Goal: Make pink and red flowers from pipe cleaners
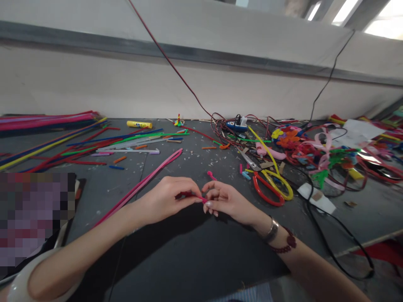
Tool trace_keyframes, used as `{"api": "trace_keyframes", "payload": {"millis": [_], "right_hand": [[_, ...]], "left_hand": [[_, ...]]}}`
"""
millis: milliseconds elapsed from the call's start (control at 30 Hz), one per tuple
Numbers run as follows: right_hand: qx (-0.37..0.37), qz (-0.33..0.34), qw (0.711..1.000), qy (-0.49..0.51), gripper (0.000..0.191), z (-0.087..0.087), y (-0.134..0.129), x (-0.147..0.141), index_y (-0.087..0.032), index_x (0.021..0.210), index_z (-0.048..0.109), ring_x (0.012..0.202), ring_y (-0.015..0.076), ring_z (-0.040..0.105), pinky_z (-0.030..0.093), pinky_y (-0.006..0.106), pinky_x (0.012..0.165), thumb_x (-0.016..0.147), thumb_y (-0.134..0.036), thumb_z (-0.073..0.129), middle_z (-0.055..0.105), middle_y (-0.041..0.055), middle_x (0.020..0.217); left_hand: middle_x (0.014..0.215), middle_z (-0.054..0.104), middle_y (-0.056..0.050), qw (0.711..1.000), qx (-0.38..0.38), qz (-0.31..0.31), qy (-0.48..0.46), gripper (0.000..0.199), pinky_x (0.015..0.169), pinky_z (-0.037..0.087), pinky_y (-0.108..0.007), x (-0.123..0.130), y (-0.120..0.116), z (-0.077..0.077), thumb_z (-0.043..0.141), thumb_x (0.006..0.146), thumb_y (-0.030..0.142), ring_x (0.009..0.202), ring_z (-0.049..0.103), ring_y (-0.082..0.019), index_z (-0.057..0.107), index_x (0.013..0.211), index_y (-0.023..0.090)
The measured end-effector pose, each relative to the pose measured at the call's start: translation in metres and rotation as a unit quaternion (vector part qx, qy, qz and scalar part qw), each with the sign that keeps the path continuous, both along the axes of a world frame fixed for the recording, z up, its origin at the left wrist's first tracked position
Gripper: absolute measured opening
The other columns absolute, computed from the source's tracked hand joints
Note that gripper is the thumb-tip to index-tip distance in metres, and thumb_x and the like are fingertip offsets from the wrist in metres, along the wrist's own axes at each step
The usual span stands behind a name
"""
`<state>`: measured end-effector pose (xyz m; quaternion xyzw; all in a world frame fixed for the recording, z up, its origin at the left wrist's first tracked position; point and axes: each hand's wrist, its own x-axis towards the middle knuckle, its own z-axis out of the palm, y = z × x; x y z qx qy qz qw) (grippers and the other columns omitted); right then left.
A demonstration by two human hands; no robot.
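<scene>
A deep pink pipe cleaner [204, 200] is stretched between my two hands, above the dark table. My left hand [170, 197] pinches it, with a darker red stretch showing under the curled fingers. The thumb and fingers of my right hand [225, 201] close on its other side. Just beyond my right fingers is a small curled pink piece [210, 174]; whether it joins the held one I cannot tell. Longer pink pipe cleaners [147, 180] lie behind my left forearm. To the right rest scissors with red handles [267, 193].
Loose coloured pipe cleaners [126, 144] spread across the left, near a yellow tube [139, 124]. A blue power strip [236, 126] with tangled cords stands by the wall. Finished-looking flowers [285, 138] pile up at right, and a black cable [317, 209] loops over the table's right side.
</scene>
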<state>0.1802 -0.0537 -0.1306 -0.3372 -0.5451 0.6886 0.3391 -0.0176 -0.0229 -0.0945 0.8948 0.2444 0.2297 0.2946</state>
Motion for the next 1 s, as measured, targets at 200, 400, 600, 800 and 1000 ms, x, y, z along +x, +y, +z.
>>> {"api": "trace_keyframes", "payload": {"millis": [200, 400, 600, 800, 1000], "right_hand": [[0.013, -0.025, 0.999, -0.027, 0.014, -0.001, 0.000, 0.000, -0.012, 0.083, 0.059, 0.052, 0.0052, 0.053, 0.043, 0.017, 0.050, 0.076, -0.025, 0.060, 0.064, 0.0022, 0.068], [0.037, -0.042, 0.996, -0.069, 0.019, 0.002, 0.000, 0.001, -0.011, 0.074, 0.063, 0.047, 0.0044, 0.051, 0.043, 0.017, 0.049, 0.077, -0.029, 0.060, 0.065, 0.0028, 0.065], [0.049, -0.073, 0.994, -0.067, 0.014, 0.000, -0.001, -0.001, -0.012, 0.073, 0.063, 0.047, 0.0047, 0.052, 0.043, 0.017, 0.048, 0.076, -0.026, 0.061, 0.064, 0.0014, 0.063], [0.093, -0.095, 0.986, -0.101, 0.016, 0.000, -0.004, -0.002, -0.013, 0.078, 0.065, 0.051, 0.0074, 0.055, 0.045, 0.018, 0.050, 0.077, -0.028, 0.059, 0.066, 0.0024, 0.066], [0.333, -0.145, 0.907, -0.214, 0.022, 0.000, -0.007, -0.001, -0.019, 0.092, 0.068, 0.069, 0.0126, 0.062, 0.048, 0.021, 0.064, 0.072, -0.028, 0.066, 0.070, 0.0032, 0.081]], "left_hand": [[0.068, 0.063, -0.001, 0.981, -0.170, 0.095, -0.009, 0.015, 0.051, 0.039, -0.018, 0.004, -0.005, 0.004, 0.054, 0.080, 0.028, 0.057, 0.053, -0.010, 0.063, 0.080, 0.016], [0.069, 0.065, -0.002, 0.944, -0.314, 0.101, -0.022, 0.016, 0.051, 0.041, -0.018, 0.006, -0.001, 0.003, 0.058, 0.076, 0.028, 0.058, 0.054, -0.010, 0.064, 0.082, 0.014], [0.073, 0.066, -0.003, 0.908, -0.411, 0.068, -0.037, 0.020, 0.055, 0.041, -0.020, 0.001, 0.007, -0.002, 0.062, 0.073, 0.026, 0.057, 0.051, -0.008, 0.067, 0.088, 0.013], [0.063, 0.062, 0.001, 0.881, -0.456, 0.104, -0.073, 0.018, 0.054, 0.038, -0.019, 0.003, 0.006, -0.002, 0.066, 0.069, 0.019, 0.053, 0.051, -0.008, 0.065, 0.086, 0.013], [0.056, 0.060, 0.001, 0.869, -0.471, 0.126, -0.082, 0.016, 0.052, 0.036, -0.020, 0.007, 0.003, -0.004, 0.068, 0.067, 0.023, 0.051, 0.050, -0.008, 0.064, 0.078, 0.013]]}}
